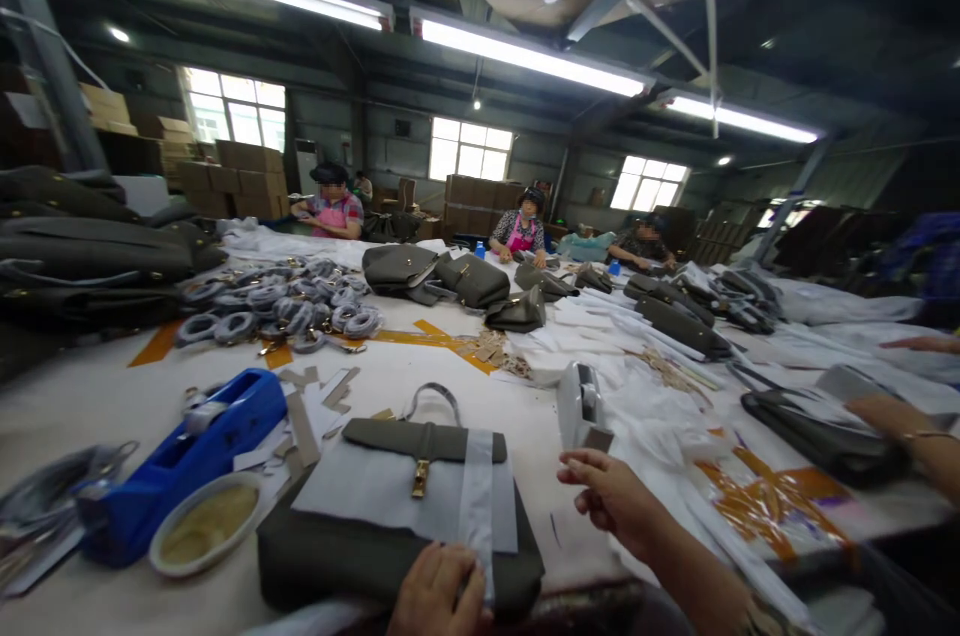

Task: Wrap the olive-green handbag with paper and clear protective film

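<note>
A dark olive handbag lies in front of me with its handle toward the far side. Beneath its flap, a pale grey sheet covers part of the front, around a gold clasp. A whitish strip runs from the flap down over the sheet. My left hand rests with its fingers flat on the bag's near part, beside the strip's lower end. Right of the bag, my right hand is raised, fingers apart and holding nothing visible, just nearer than a white tape dispenser.
On the left stand a blue tape dispenser and a shallow bowl. Coiled straps and more bags lie farther back. A neighbour's hand touches another bag at right. Several people sit across the table.
</note>
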Action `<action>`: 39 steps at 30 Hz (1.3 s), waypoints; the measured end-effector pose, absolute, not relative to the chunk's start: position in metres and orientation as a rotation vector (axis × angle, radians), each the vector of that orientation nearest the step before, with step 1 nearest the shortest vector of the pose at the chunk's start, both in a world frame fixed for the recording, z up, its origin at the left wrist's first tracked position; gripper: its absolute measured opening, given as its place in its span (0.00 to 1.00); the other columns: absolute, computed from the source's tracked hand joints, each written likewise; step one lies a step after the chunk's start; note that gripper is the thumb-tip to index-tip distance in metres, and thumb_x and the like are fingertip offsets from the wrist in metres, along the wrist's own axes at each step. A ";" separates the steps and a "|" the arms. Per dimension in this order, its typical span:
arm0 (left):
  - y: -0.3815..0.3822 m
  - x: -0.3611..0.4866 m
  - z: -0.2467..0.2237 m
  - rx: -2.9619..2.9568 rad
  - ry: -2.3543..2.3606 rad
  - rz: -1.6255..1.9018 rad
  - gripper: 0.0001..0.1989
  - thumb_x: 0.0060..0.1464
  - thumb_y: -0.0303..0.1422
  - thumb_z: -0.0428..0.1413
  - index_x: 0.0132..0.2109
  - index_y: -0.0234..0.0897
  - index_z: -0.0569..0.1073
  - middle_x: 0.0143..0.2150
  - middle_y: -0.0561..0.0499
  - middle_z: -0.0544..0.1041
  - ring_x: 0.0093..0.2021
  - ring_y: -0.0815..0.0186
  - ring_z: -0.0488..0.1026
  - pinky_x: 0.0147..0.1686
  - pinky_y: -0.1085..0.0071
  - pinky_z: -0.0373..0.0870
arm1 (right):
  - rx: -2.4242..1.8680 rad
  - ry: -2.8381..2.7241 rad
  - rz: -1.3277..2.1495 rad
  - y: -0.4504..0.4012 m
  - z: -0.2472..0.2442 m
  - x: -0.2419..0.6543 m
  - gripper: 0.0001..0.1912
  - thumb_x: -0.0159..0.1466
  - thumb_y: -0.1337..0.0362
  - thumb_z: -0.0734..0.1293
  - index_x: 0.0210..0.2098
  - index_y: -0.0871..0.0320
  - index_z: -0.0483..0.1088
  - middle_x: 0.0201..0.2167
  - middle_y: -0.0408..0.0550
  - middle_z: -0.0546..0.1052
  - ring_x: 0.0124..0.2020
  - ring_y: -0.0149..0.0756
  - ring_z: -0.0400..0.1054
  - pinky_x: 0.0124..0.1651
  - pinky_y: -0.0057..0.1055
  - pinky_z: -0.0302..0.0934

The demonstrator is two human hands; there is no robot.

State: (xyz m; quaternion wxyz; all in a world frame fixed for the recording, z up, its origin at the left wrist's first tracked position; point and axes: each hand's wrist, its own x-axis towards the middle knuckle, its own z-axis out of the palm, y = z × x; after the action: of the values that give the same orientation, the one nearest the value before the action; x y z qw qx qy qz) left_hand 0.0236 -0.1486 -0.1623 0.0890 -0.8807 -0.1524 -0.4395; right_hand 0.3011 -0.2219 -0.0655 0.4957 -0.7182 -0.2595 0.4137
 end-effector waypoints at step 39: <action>-0.171 0.021 -0.139 -2.808 -0.599 -1.276 0.09 0.61 0.27 0.53 0.46 0.36 0.75 0.48 0.48 0.79 0.51 0.52 0.73 0.51 0.52 0.77 | -2.019 -1.505 0.734 -0.219 -0.056 0.195 0.42 0.59 0.68 0.60 0.72 0.64 0.48 0.37 0.54 0.81 0.36 0.43 0.76 0.39 0.34 0.68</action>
State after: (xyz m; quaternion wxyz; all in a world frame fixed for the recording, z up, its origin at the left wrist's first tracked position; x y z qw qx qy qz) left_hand 0.0207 -0.1714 -0.1385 0.0000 -0.8937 -0.1906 -0.4063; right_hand 0.1950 -0.2189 -0.0563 0.2562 -0.7440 -0.5546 0.2706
